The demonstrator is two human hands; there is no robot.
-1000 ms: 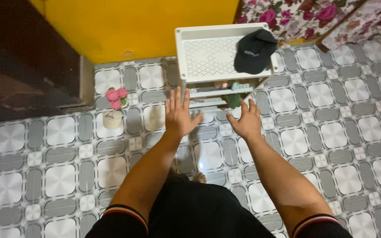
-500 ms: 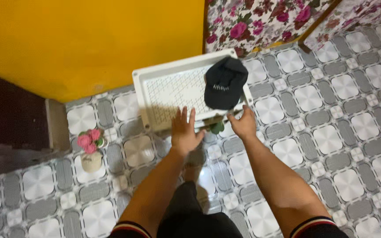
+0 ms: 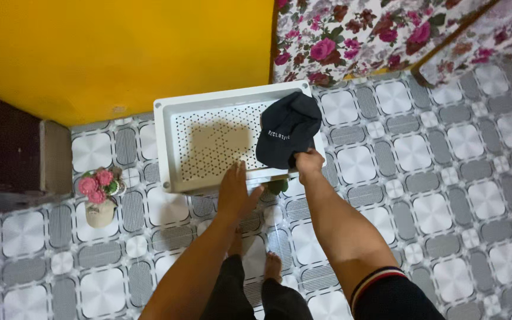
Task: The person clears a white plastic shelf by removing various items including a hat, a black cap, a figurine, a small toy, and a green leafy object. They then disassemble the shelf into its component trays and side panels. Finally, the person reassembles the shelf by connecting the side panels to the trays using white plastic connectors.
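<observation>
At frame centre, the right hand point(image 3: 308, 161) grips the brim of a dark cap point(image 3: 287, 128) lying on the white perforated shelf top point(image 3: 208, 145); the left hand point(image 3: 236, 192) (fingers spread, holding nothing) rests on the shelf's front edge; a pink flower pot point(image 3: 98, 195) stands at left.

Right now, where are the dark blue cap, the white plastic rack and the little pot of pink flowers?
dark blue cloth cap point(image 3: 288, 127), head view, on its crown.
white perforated plastic rack point(image 3: 208, 145), head view, on its top shelf.
small pot of pink flowers point(image 3: 99, 204), head view, on the pot.
</observation>
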